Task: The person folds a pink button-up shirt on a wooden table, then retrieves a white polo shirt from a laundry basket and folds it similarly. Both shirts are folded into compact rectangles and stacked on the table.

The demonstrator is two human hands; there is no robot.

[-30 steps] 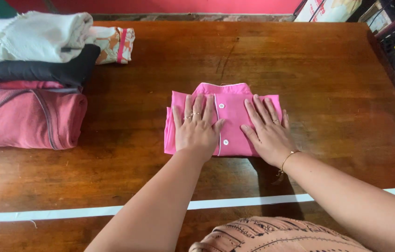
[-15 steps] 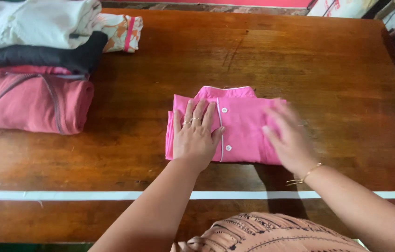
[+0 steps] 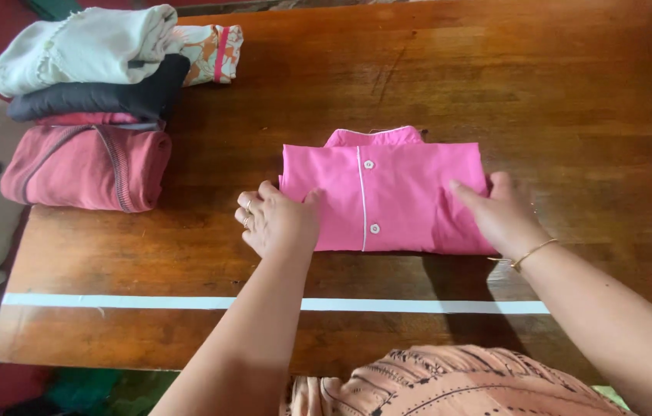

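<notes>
Both hands were pressing flat on top a second ago; now the left hand [image 3: 276,219] curls around the pink shirt's [image 3: 384,199] left edge and the right hand [image 3: 499,212] grips its right edge, so smoothing looks finished. The shirt sits mid-table [image 3: 495,92], a neat buttoned rectangle, collar toward the far edge.

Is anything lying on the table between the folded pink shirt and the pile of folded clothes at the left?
Nothing visible. Bare wooden table lies between the folded pink shirt and the pile of folded clothes. The left hand and right hand grip the shirt's side edges.
</notes>
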